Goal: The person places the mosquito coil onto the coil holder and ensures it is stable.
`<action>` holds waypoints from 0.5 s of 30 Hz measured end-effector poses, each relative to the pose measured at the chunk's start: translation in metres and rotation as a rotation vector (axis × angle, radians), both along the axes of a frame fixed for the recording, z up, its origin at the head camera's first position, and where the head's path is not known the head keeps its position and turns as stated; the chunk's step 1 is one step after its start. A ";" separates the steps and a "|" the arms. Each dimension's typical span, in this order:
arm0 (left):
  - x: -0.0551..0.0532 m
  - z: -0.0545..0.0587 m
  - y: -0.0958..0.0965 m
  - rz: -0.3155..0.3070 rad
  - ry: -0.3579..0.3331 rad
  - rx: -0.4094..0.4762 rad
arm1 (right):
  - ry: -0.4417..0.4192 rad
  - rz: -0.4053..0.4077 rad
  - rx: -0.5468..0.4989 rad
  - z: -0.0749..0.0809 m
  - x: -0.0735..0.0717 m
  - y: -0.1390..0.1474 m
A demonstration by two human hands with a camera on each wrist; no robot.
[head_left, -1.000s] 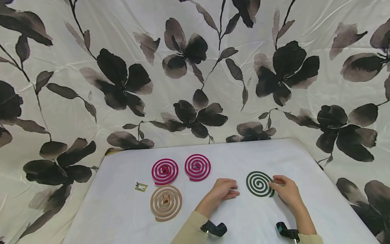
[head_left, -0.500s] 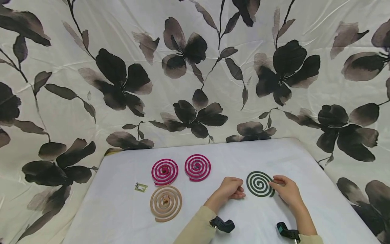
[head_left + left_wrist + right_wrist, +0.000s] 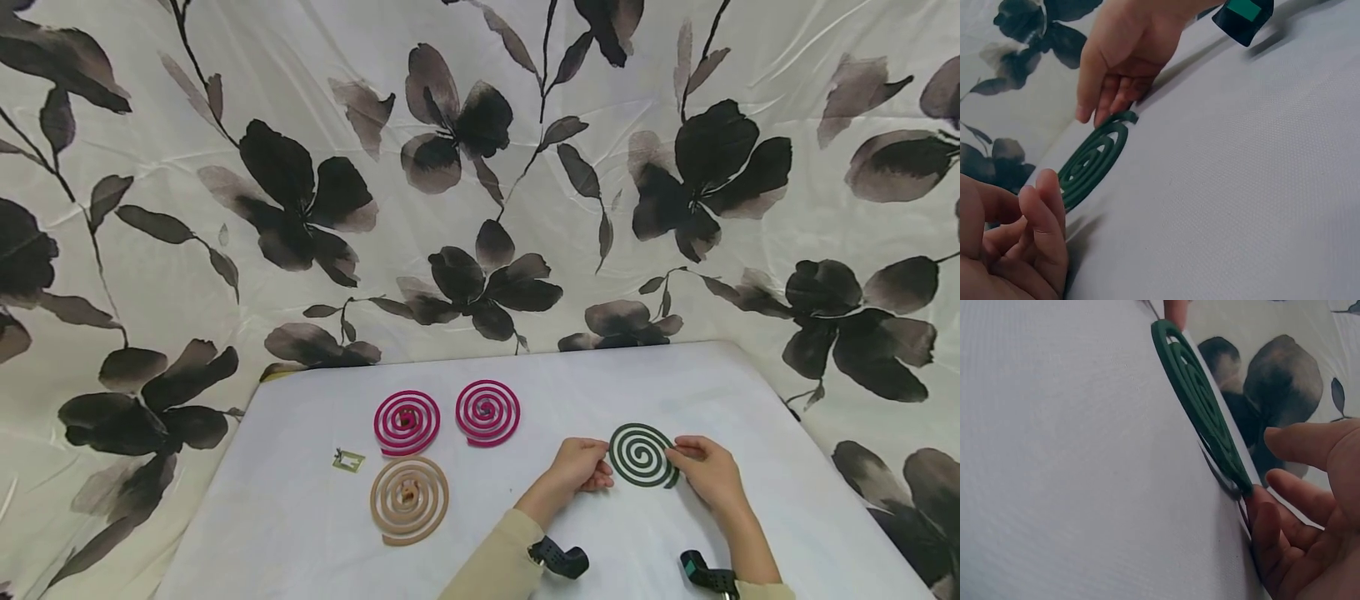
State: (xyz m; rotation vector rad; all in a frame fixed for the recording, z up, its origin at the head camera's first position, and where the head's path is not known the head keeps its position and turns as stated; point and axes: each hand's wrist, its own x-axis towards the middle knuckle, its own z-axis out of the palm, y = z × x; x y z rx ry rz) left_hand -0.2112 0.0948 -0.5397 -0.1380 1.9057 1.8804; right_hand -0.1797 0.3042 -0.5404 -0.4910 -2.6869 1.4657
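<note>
A dark green mosquito coil (image 3: 642,455) is between both hands at the right half of the table. My right hand (image 3: 708,475) pinches its right edge near the outer tail. At the opposite edge, the fingertips of my left hand (image 3: 573,471) pinch the rim, with the other fingers curled. In the right wrist view the green coil (image 3: 1200,406) looks tilted, a shadow below it. The left wrist view has fingers of my left hand (image 3: 1029,237) hiding the near end of the green coil (image 3: 1094,159).
Two magenta coils (image 3: 487,413) and a tan coil (image 3: 409,500) lie on the white-covered table (image 3: 300,542), left of the hands. Beside them is a small metal coil stand (image 3: 348,460). A floral cloth (image 3: 465,200) hangs behind the table.
My left hand has moved right across the table to the left edge of the green mosquito coil, its fingers curling in. The right hand and the coil stay nearly in place.
</note>
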 end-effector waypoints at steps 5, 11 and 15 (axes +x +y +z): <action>0.002 -0.001 -0.001 0.027 0.043 -0.014 | 0.003 -0.078 -0.051 -0.003 0.000 -0.007; 0.004 -0.004 -0.001 0.066 0.139 -0.056 | 0.048 -0.143 -0.047 0.000 0.001 -0.014; 0.006 -0.004 0.003 0.108 0.204 -0.096 | 0.056 -0.183 -0.042 0.004 0.001 -0.017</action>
